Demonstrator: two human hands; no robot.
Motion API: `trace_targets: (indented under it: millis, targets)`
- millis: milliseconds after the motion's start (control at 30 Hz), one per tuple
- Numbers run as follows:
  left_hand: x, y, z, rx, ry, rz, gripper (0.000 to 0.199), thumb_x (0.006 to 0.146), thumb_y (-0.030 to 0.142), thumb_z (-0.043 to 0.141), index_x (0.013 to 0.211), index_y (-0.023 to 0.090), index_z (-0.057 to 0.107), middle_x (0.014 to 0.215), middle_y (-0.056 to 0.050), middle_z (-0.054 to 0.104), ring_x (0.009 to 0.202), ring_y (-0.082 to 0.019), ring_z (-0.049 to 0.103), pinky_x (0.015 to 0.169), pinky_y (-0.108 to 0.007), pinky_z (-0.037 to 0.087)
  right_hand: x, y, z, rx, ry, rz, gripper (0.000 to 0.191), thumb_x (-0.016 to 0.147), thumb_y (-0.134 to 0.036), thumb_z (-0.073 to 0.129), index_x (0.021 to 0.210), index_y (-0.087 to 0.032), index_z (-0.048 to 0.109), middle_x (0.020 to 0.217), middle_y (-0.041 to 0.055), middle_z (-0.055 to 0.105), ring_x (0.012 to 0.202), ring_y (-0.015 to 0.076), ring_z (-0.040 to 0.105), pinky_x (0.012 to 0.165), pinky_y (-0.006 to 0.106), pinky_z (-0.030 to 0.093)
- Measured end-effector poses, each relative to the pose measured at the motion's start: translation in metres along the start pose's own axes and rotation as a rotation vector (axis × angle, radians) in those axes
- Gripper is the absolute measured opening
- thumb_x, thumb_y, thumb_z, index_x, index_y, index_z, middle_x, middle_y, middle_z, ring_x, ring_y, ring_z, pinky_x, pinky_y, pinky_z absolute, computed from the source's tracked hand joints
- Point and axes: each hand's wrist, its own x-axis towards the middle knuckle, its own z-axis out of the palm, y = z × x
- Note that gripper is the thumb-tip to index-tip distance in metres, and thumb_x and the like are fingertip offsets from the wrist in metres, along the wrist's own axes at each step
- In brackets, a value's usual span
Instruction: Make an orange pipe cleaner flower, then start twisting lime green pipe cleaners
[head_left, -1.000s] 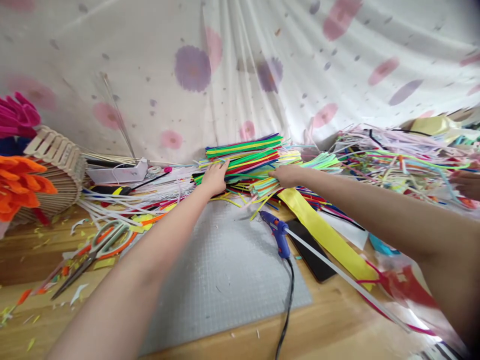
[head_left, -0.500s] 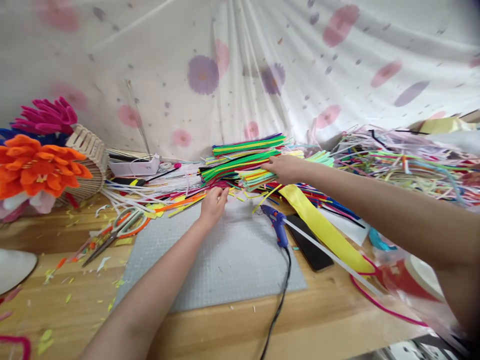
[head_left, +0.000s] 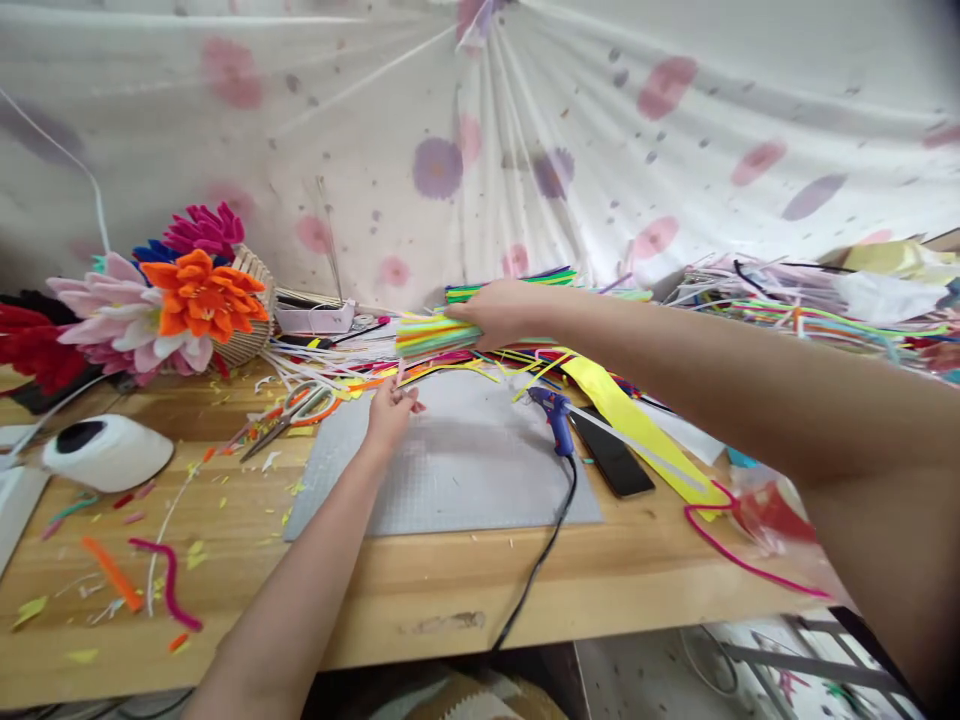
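My right hand [head_left: 499,312] is closed over a bundle of light multicoloured pipe cleaners [head_left: 431,335], whose ends point left above the back of the grey cutting mat [head_left: 465,470]. My left hand [head_left: 390,412] is over the mat's back left part, its fingers drawn together. A small pinkish bit shows at those fingertips, too small to name. Behind my right hand lies a stack of green and yellow pipe cleaners [head_left: 555,280], partly covered by it. Nearer me, a blue glue gun [head_left: 553,412] rests at the mat's right side, a white glue stick in its back.
Scissors [head_left: 289,415] lie left of the mat among scraps. Pipe-cleaner flowers [head_left: 202,300] and a white thread cone [head_left: 112,452] stand at the left. A black phone [head_left: 615,455] and yellow ribbon [head_left: 637,425] lie right, before a heap of pipe cleaners [head_left: 810,310].
My right hand has moved left with the bundle of light pipe cleaners. My left hand has shifted left and slightly nearer me. The view has tilted, showing more of the table's left and front edge.
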Motion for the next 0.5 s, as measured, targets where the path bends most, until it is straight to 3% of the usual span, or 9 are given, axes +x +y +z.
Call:
trace_targets:
  millis: [67, 133, 200, 267, 333, 433, 500]
  targets:
    - [-0.007, 0.006, -0.008, -0.153, 0.04, -0.011, 0.053, 0.067, 0.022, 0.06, 0.116, 0.019, 0.041, 0.061, 0.004, 0.06, 0.06, -0.013, 0.062, 0.069, -0.029, 0.048, 0.02, -0.03, -0.008, 0.149, -0.024, 0.019, 0.047, 0.063, -0.03, 0.068, 0.107, -0.02, 0.057, 0.091, 0.0049, 0.063, 0.098, 0.0265, 0.053, 0.08, 0.032, 0.037]
    - [-0.01, 0.012, -0.018, -0.255, 0.188, -0.008, 0.063, 0.069, 0.022, 0.058, 0.125, 0.025, 0.031, 0.076, 0.002, 0.064, 0.065, -0.012, 0.063, 0.071, -0.029, 0.049, 0.04, -0.058, -0.013, 0.26, -0.034, 0.038, 0.046, 0.062, -0.033, 0.068, 0.104, -0.018, 0.058, 0.09, 0.0039, 0.063, 0.098, 0.0258, 0.054, 0.081, 0.032, 0.038]
    - [-0.011, 0.016, -0.029, -0.324, 0.374, -0.017, 0.064, 0.073, 0.021, 0.053, 0.128, 0.03, 0.022, 0.092, -0.001, 0.063, 0.069, -0.01, 0.064, 0.071, -0.028, 0.05, 0.056, -0.083, -0.01, 0.35, -0.016, 0.077, 0.05, 0.061, -0.036, 0.067, 0.107, -0.019, 0.056, 0.092, 0.0027, 0.063, 0.096, 0.0242, 0.055, 0.081, 0.032, 0.039]
    - [-0.012, 0.018, -0.039, -0.334, 0.466, -0.041, 0.06, 0.077, 0.025, 0.048, 0.129, 0.032, 0.02, 0.107, -0.003, 0.059, 0.075, -0.009, 0.064, 0.071, -0.026, 0.05, 0.064, -0.101, 0.003, 0.454, 0.017, 0.159, 0.059, 0.06, -0.037, 0.066, 0.113, -0.019, 0.05, 0.097, 0.0041, 0.063, 0.095, 0.0235, 0.056, 0.08, 0.032, 0.041]
    - [-0.016, 0.017, -0.046, -0.292, 0.371, -0.104, 0.048, 0.081, 0.035, 0.045, 0.126, 0.03, 0.029, 0.112, -0.006, 0.057, 0.079, -0.01, 0.064, 0.068, -0.024, 0.05, 0.064, -0.111, 0.024, 0.608, 0.025, 0.278, 0.064, 0.059, -0.038, 0.066, 0.116, -0.016, 0.045, 0.104, 0.0082, 0.061, 0.095, 0.0244, 0.056, 0.08, 0.032, 0.043]
    - [-0.027, 0.014, -0.047, -0.226, -0.029, -0.227, 0.045, 0.073, 0.048, 0.054, 0.108, 0.02, 0.052, 0.101, -0.008, 0.062, 0.077, -0.015, 0.063, 0.059, -0.023, 0.049, 0.056, -0.116, 0.065, 0.938, 0.09, 0.348, 0.053, 0.063, -0.036, 0.063, 0.109, -0.016, 0.044, 0.109, 0.0097, 0.058, 0.096, 0.0227, 0.055, 0.079, 0.031, 0.045]
    - [-0.034, 0.01, -0.044, -0.188, -0.208, -0.275, 0.045, 0.061, 0.041, 0.068, 0.098, 0.017, 0.058, 0.094, -0.008, 0.065, 0.075, -0.016, 0.062, 0.058, -0.024, 0.049, 0.049, -0.115, 0.093, 1.186, 0.168, 0.379, 0.043, 0.068, -0.036, 0.057, 0.105, -0.019, 0.043, 0.107, 0.0077, 0.058, 0.091, 0.0191, 0.056, 0.077, 0.031, 0.046]
